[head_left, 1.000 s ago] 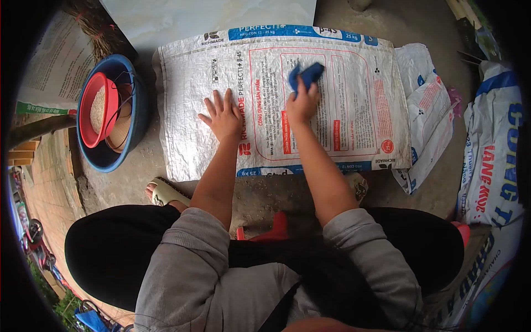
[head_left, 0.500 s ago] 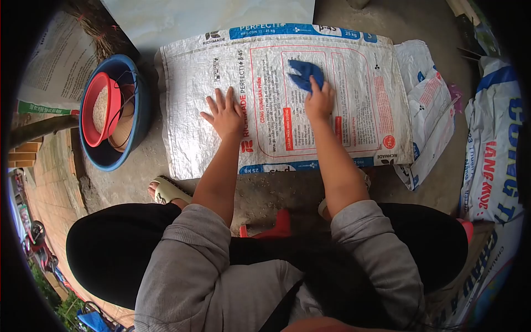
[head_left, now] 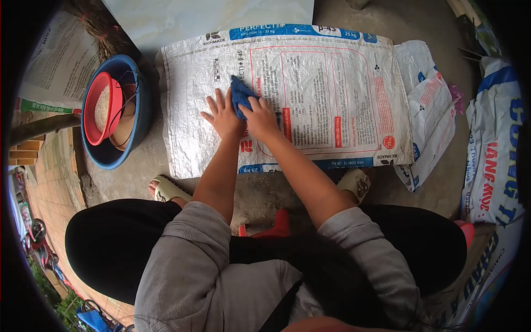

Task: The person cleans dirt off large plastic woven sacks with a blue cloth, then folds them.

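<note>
A white woven feed sack [head_left: 318,99] with red and blue print lies flat on the ground in front of me. My left hand [head_left: 225,115] rests on it with the fingers spread and the palm down. Right beside it, my right hand [head_left: 260,117] presses a bunched blue cloth [head_left: 241,95] against the sack. The cloth sticks out past my fingertips and lies close to the fingers of my left hand. Part of the sack's printed title is hidden under the cloth and my hands.
A blue basin [head_left: 141,124] on the left holds a red bowl [head_left: 118,102] of pale grains. Another white sack [head_left: 428,110] lies partly under the feed sack's right end. Large printed bags [head_left: 492,149] line the far right. A pale board [head_left: 204,16] is at the back.
My right hand has swept left across the sack with the blue cloth, from the right part of the print to beside my left hand. The left hand has stayed in place.
</note>
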A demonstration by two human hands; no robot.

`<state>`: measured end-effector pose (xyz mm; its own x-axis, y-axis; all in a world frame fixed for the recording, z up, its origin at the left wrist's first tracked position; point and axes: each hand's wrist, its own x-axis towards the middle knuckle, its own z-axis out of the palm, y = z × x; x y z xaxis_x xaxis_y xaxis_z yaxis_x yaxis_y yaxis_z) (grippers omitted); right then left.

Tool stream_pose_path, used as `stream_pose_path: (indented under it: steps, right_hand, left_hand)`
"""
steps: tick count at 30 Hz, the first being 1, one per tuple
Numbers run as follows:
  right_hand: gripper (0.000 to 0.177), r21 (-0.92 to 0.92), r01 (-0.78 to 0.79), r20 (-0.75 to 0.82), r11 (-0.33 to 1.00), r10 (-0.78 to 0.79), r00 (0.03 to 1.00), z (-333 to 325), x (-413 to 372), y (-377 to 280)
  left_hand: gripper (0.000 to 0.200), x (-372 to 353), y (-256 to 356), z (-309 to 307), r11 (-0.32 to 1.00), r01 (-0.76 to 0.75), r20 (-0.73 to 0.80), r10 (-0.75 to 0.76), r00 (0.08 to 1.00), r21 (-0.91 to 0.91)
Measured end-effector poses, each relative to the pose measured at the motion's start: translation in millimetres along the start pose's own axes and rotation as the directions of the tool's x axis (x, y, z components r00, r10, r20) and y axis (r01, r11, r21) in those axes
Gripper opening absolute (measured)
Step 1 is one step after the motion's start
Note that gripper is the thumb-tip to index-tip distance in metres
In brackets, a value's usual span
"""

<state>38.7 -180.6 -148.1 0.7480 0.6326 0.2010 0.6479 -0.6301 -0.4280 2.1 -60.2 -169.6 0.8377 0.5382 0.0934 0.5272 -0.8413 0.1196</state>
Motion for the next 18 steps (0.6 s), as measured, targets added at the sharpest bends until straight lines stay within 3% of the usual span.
stream_pose_path:
  steps: [3,5,6,7,9,10,12,14,15,17,18]
  right_hand:
    - [0.047,-0.016,-0.119,-0.097,0.993,0.117,0.988,3.5,-5.4,-4.1]
    - [0.046,-0.094,-0.023,-0.003,0.995,0.022,1.000,-17.4,-7.7,30.2]
    - [0.048,-0.189,0.025,-0.092,0.982,-0.043,0.995,-24.5,-9.7,55.7]
    - [0.049,-0.176,-0.144,-0.035,0.974,0.140,0.989,-42.9,-11.6,72.1]
    - [0.056,-0.282,-0.378,-0.169,0.882,0.342,0.924,-68.9,-21.0,122.1]
    - [0.056,-0.331,-0.504,-0.234,0.798,0.449,0.863,-81.3,-28.8,146.5]
    - [0.048,-0.223,-0.770,-0.347,0.598,0.689,0.636,-106.1,-39.8,182.3]
    - [0.044,-0.012,-0.946,-0.427,0.324,0.854,0.298,-123.1,-45.3,206.0]
    - [0.044,-0.012,-0.945,-0.427,0.326,0.853,0.300,-120.3,-42.3,206.7]
    - [0.043,0.195,-0.952,-0.476,0.235,0.872,0.118,-110.2,-35.9,205.6]
    - [0.044,0.143,-0.902,-0.529,0.407,0.802,0.278,-100.6,-28.1,182.6]
  left_hand:
    - [0.052,0.9,1.2,-2.2,1.000,0.004,0.024,-0.004,1.000,-0.001]
    - [0.053,1.8,2.7,-3.5,0.999,0.017,0.022,-0.016,1.000,-0.051]
    - [0.053,1.5,2.9,-3.8,0.999,0.015,0.016,-0.014,1.000,-0.051]
    - [0.053,1.7,3.0,-3.7,0.999,0.013,0.007,-0.013,1.000,-0.052]
    - [0.052,1.8,2.8,-2.8,0.999,0.015,0.010,-0.015,1.000,-0.052]
    - [0.052,2.2,2.8,-2.6,0.999,0.018,0.015,-0.017,1.000,-0.050]
    - [0.052,3.1,3.5,-2.8,0.999,0.023,0.019,-0.022,1.000,-0.048]
    - [0.051,2.7,2.0,-3.3,0.999,0.029,0.025,-0.028,0.999,-0.044]
    - [0.051,2.7,2.1,-3.6,0.999,0.026,0.021,-0.025,0.999,-0.042]
    - [0.051,3.2,4.2,-4.0,0.999,0.023,0.015,-0.022,1.000,-0.045]
    - [0.051,2.8,4.2,-5.0,0.999,0.023,0.013,-0.022,1.000,-0.044]
